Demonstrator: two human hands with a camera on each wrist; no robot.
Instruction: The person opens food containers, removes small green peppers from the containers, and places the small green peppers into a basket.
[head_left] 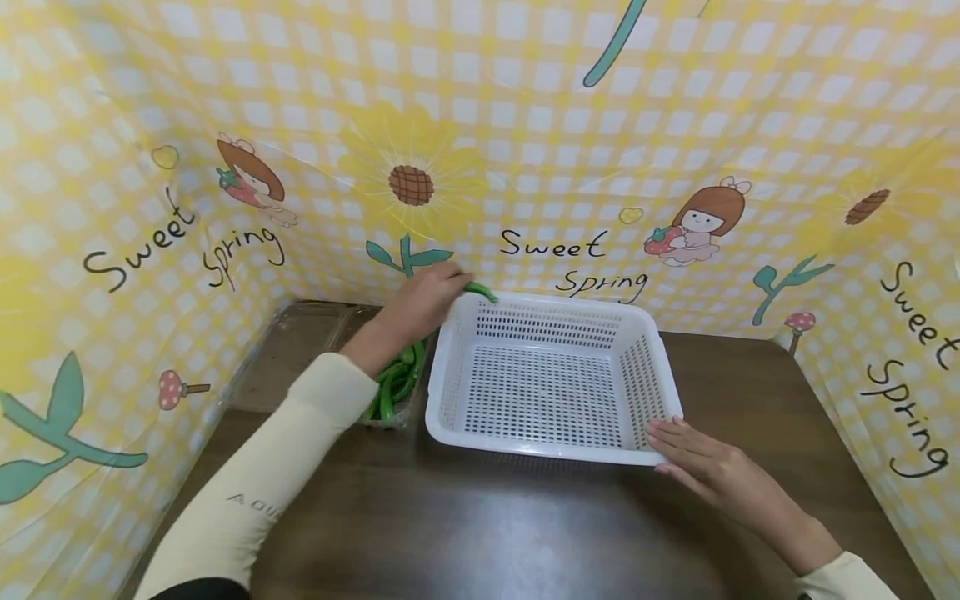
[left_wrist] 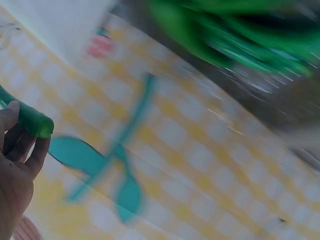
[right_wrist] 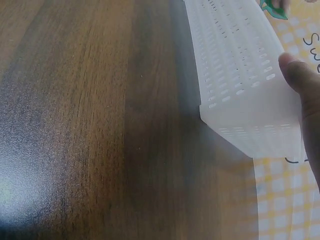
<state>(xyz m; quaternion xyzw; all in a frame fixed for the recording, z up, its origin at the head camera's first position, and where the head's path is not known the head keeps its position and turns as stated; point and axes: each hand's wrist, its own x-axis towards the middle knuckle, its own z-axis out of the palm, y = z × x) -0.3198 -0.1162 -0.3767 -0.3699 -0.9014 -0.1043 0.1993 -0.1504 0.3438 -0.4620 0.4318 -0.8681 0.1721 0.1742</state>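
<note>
In the head view my left hand (head_left: 423, 304) grips a long green chili pepper (head_left: 481, 291), held above the back left corner of a white plastic basket (head_left: 555, 450). The left wrist view shows the rounded end of this green chili pepper (left_wrist: 37, 122) sticking out past the thumb and fingers of my left hand (left_wrist: 17, 175). At the basket's front right corner, my right hand (head_left: 708, 467) holds the rim, fingers over the inner side. Its thumb lies against the outside of the basket (right_wrist: 245, 65) in the right wrist view. Inside, the basket is bare.
Left of the basket, a clear plastic container (head_left: 386, 423) holds several green peppers (head_left: 397, 383), partly hidden by my left arm. Its clear lid (head_left: 292, 354) lies open at the far left. A yellow checked cloth (head_left: 525, 167) walls in the brown wooden table (head_left: 480, 525).
</note>
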